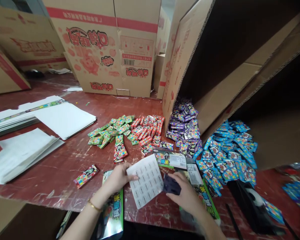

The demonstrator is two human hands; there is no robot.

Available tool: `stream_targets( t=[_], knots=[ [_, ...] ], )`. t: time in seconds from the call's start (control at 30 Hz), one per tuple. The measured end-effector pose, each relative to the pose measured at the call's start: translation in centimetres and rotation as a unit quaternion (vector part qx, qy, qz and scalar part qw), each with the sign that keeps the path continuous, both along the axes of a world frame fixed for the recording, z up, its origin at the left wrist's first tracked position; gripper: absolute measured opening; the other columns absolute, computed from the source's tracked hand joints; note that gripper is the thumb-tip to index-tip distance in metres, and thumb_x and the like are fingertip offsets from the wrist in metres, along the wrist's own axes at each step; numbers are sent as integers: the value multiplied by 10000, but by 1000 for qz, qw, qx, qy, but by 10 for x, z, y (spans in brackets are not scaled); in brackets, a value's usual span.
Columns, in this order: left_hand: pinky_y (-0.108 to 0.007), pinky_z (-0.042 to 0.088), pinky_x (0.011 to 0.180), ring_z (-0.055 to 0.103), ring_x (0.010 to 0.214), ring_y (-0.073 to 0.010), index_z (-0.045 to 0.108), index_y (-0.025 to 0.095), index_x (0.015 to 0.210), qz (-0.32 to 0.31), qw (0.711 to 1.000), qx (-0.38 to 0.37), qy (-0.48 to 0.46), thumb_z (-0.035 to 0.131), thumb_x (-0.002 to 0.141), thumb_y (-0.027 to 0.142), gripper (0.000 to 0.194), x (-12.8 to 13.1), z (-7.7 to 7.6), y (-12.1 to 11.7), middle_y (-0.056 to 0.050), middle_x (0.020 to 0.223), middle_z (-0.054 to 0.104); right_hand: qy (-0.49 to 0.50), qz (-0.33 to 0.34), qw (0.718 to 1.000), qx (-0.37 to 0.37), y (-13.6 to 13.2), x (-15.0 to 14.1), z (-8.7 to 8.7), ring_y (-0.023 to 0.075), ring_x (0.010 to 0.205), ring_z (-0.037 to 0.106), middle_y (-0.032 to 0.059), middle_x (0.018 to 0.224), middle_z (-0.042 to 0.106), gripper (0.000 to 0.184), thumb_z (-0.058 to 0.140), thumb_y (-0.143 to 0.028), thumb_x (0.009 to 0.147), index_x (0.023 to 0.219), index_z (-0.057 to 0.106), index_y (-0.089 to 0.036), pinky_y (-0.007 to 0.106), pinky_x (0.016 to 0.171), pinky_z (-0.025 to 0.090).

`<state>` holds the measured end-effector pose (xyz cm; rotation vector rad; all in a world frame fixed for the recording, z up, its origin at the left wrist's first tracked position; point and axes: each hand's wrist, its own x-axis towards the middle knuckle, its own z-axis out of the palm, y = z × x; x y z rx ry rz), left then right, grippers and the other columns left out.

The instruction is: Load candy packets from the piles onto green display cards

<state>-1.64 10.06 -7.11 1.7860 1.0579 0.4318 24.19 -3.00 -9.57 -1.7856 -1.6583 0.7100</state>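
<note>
My left hand (117, 180) pinches the left edge of a white sheet of small labels (146, 181) near the front of the red table (65, 160). My right hand (185, 195) is closed on a small dark object (172, 185) just right of the sheet. Printed packaging bags (175, 160) lie under and beside both hands. Beyond them lie heaps of small candy packets: green (110, 131), red (147, 130), purple (183, 128) and blue (227, 156). One loose red packet (86, 175) lies to the left.
A big open cardboard box (240, 66) lies tipped on its side at right, with the purple and blue packets at its mouth. More printed cartons (102, 46) stand at the back. Stacks of flat white cardboard (25, 146) lie at left. A dark bag (255, 203) lies at lower right.
</note>
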Motion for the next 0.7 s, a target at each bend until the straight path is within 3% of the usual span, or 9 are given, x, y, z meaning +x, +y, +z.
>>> stream_targets(
  t=[0.13,0.27,0.33,0.43,0.53,0.7],
  knots=[
    [-262,473,618,629,689,-234,686,145,740,0,999,-30,-12,616,731,415,279,-25,37,-8,-31,715,695,-52,23,998,-1,3,-14,-6,318,1051,487,88,1080,571,542,734,-140,577,1094,598,-229,477,930,374],
    [-257,474,608,615,669,-234,701,153,701,16,998,-62,-20,628,712,451,307,-30,60,-23,-22,671,682,112,1,993,45,23,-22,24,256,1020,535,69,1057,593,299,680,-290,711,990,600,-220,401,911,416],
    [-254,471,608,610,674,-234,701,159,694,24,997,-74,-27,643,698,451,297,-29,63,-28,-22,679,682,211,7,976,42,35,-27,41,209,876,591,49,920,627,197,628,-352,772,897,591,-205,334,802,472],
    [-248,463,592,595,639,-224,693,163,669,32,997,-67,-33,642,701,453,296,-25,61,-30,-17,637,667,285,17,956,62,49,-37,55,170,714,585,33,756,609,235,578,-412,810,751,580,-184,273,649,477],
    [-237,443,563,573,608,-209,681,159,661,28,997,-65,-23,643,698,463,308,-22,58,-31,-8,610,643,285,-13,952,111,53,-47,56,164,718,569,49,807,604,252,611,-416,784,708,588,-177,254,606,461],
    [-207,348,510,473,547,-151,643,147,650,-19,998,-54,5,608,747,454,324,-21,53,-32,20,577,549,310,-8,950,38,50,-51,51,112,499,457,-33,539,482,288,671,-412,720,614,538,-179,219,473,376]
  ],
)
